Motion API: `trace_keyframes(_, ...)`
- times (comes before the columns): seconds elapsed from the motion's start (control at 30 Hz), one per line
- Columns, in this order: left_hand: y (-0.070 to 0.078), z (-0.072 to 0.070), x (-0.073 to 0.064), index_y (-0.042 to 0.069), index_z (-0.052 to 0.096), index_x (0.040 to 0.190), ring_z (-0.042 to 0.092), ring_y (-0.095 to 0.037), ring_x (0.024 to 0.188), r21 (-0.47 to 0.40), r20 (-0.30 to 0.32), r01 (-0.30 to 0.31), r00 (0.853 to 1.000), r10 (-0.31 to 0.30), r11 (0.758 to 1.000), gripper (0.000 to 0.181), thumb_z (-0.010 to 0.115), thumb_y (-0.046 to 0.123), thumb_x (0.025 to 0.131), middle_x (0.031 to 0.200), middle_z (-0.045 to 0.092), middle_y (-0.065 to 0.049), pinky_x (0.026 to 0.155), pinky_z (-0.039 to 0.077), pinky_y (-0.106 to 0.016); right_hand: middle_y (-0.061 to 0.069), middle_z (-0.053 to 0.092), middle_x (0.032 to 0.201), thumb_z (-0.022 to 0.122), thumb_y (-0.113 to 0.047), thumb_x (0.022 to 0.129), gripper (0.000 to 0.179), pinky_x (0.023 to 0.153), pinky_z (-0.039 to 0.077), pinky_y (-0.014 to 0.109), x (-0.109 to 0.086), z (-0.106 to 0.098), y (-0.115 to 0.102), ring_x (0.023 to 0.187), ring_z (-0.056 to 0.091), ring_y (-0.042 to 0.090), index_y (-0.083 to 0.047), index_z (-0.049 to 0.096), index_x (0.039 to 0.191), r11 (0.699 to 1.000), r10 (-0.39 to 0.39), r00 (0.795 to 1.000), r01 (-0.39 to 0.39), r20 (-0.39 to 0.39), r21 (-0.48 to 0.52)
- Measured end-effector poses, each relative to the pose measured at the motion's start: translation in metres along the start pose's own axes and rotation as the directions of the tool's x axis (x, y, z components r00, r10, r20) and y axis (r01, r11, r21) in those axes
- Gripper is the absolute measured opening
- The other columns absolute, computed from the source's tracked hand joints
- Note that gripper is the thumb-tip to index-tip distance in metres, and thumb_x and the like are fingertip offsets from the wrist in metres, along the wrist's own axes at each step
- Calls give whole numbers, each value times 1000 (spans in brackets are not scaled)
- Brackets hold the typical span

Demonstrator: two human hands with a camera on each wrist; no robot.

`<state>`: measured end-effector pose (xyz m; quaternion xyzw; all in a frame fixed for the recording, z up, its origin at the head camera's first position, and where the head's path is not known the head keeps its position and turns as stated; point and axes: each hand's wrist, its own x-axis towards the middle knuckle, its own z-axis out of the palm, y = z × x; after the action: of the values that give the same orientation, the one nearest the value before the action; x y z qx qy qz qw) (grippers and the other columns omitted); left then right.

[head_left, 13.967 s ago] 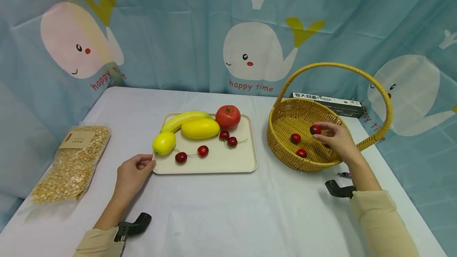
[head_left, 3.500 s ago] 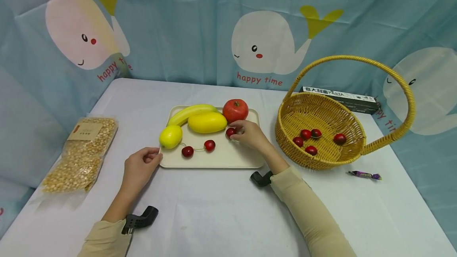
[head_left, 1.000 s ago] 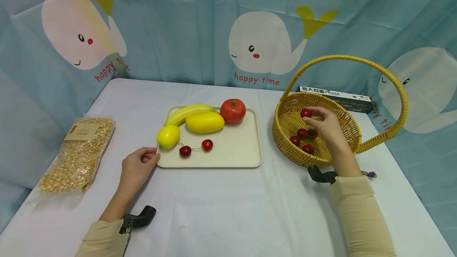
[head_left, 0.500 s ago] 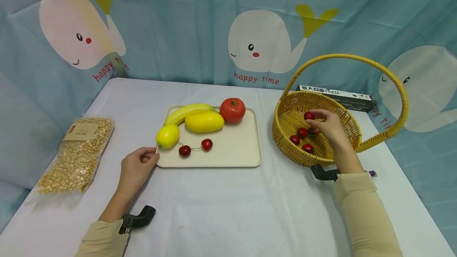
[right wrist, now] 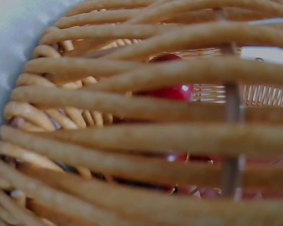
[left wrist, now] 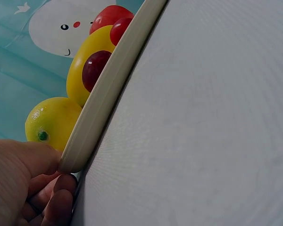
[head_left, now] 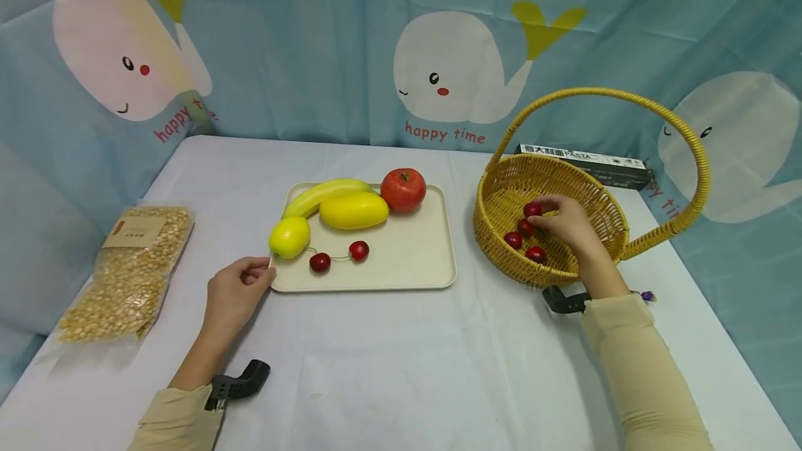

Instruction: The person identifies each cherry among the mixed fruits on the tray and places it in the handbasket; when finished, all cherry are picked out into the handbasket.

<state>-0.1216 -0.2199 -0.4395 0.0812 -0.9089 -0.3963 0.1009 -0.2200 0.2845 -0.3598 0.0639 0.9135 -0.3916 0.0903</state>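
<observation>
Pinching a red cherry (head_left: 532, 209) with the right hand (head_left: 567, 223), inside the wicker basket (head_left: 554, 171), close beside other cherries (head_left: 535, 254) — and pinching the cream tray (head_left: 407, 266) by its near-left corner with the left hand (head_left: 234, 296)!

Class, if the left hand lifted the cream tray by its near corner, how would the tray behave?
The tray would likely stay stiff, since it looks straight-edged and solid. It might tip, because the left hand pinches only one corner. On its smooth surface, the rounded cherries could roll.
</observation>
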Motion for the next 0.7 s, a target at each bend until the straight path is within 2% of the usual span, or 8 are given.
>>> trace_keyframes(0.3,0,0,0,-2,66,101,51,-16,69,4,-11,-16,1000,16,1000,24,63,16,86,80,62,-10,55,40,-13,25,46,122,60,-16,89,45,88,41,47,0,0,0,111,43,37,5,47,127,999,-19,1000,20,10,-48)
trace_keyframes(0.7,-1,0,0,-2,66,100,50,-15,68,1,-19,-39,999,39,999,23,63,16,86,80,62,-10,54,40,-13,24,48,120,60,-19,89,47,83,41,44,1,0,3,111,43,38,2,46,129,998,-21,1000,21,3,-57)
